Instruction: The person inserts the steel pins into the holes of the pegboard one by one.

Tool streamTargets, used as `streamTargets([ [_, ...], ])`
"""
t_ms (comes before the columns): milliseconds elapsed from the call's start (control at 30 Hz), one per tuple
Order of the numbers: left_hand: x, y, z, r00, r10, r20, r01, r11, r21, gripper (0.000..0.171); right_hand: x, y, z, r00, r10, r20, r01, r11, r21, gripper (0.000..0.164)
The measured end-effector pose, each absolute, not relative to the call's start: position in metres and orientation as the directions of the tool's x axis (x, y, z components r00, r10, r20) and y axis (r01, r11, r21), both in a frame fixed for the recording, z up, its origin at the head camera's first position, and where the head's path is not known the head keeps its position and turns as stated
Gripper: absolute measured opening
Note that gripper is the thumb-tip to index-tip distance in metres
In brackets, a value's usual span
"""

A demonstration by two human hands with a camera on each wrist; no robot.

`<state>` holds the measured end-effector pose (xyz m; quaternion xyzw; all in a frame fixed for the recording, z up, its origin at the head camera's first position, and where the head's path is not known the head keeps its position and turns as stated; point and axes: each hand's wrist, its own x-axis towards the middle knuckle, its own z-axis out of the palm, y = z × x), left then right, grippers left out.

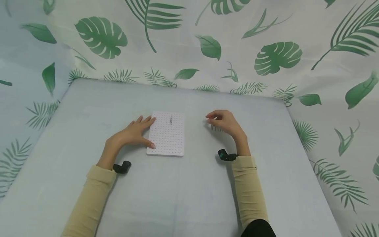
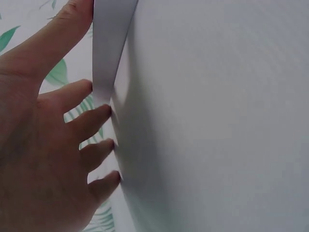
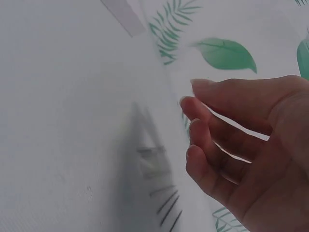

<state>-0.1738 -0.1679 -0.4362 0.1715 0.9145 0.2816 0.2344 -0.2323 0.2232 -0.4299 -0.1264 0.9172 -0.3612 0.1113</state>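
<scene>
A white board [image 1: 165, 148] dotted with rows of small holes lies on the table. My left hand [image 1: 133, 133] spreads beside it, thumb and a fingertip touching its left edge. In the left wrist view, the board's pale side [image 2: 112, 43] meets the thumb. A thin dark pin-like piece [image 1: 170, 120] shows on the board's upper part. My right hand [image 1: 223, 121] hovers to the right of the board, fingers bent loosely and thumb near the index fingertip, with nothing visible between them. Below it, several thin dark sticks [image 3: 168, 209] lie in a row on the table.
The table [image 1: 177, 197] has a pale, smooth cover. Behind and beside it hangs a white cloth [image 1: 177, 59] printed with green leaves. A black wrist camera [image 1: 122, 167] sits on the left wrist and another wrist camera [image 1: 227, 155] on the right.
</scene>
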Motion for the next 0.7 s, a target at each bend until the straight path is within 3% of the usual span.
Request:
streamTargets([
  [500,-0.172,-0.175,-0.437,-0.828,0.446,-0.34,0.152,0.763,0.629,0.112,-0.233,0.242,-0.437,-0.944,-0.266,-0.193,-0.071,0.74,-0.669,0.024],
  [700,-0.173,-0.175,-0.438,-0.829,0.452,-0.329,0.16,0.755,0.636,0.112,-0.234,0.245,-0.441,-0.938,-0.263,-0.224,-0.052,0.749,-0.661,0.036],
])
